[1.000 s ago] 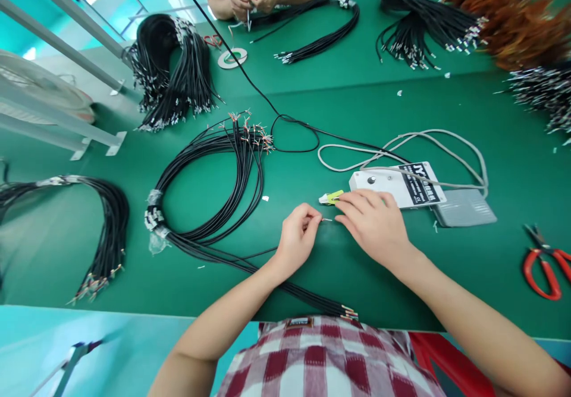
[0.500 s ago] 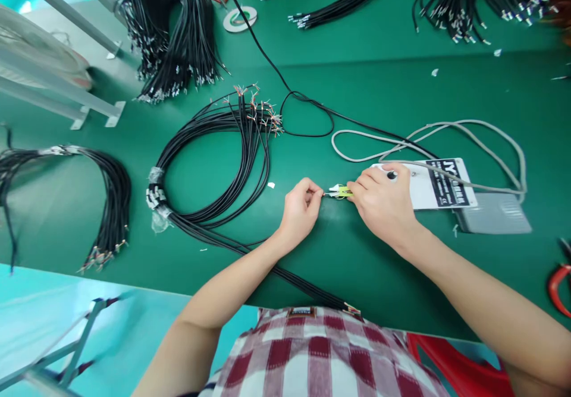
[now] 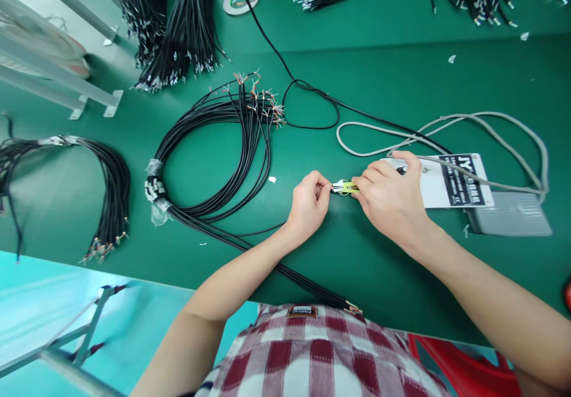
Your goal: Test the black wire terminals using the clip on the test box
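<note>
At table centre, my left hand (image 3: 310, 204) and right hand (image 3: 388, 198) meet on a small yellow-green clip (image 3: 345, 188), fingers of both pinched shut on its ends. White box (image 3: 446, 183) at three o'clock, touching my right fingers; black label reads "JY", rest illegible.

Both forearms are stretched forward from the near edge of the tabletop and are angled inward, so that the hands meet near its middle. The left hand (image 3: 310, 202) is curled into a loose fist, thumb and forefinger pinched together at the tips. The right hand (image 3: 390, 198) is laid palm down, fingers bent, the fingertips brought close against the left grip.
</note>
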`<action>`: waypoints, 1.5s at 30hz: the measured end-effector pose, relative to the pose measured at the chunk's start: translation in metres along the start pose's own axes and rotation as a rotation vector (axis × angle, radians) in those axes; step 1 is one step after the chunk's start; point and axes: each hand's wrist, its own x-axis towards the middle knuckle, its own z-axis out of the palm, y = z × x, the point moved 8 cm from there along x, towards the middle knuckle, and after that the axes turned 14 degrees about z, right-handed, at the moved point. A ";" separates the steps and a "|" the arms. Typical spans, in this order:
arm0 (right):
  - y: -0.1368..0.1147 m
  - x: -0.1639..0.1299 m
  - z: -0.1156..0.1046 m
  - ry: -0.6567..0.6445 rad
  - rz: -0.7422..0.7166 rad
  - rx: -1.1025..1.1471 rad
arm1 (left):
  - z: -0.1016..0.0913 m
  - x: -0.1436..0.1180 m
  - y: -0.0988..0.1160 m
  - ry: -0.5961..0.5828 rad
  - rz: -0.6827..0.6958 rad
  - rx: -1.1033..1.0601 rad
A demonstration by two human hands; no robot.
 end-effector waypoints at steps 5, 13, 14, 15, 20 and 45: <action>0.000 0.000 0.002 -0.031 0.010 -0.040 | 0.000 -0.002 0.000 0.007 0.009 0.032; -0.001 0.000 -0.006 -0.093 0.029 -0.037 | 0.000 0.000 -0.001 0.010 -0.001 0.019; 0.002 -0.003 -0.012 -0.078 0.024 -0.005 | -0.001 0.000 -0.001 0.010 -0.002 0.020; 0.008 -0.009 -0.021 -0.046 0.031 0.043 | -0.001 0.000 -0.001 0.009 -0.003 0.020; 0.060 -0.069 -0.058 0.269 0.331 0.235 | 0.000 -0.001 -0.003 -0.007 -0.023 0.009; 0.023 -0.121 -0.022 0.290 0.262 0.416 | -0.182 0.061 -0.009 0.605 -0.043 -0.091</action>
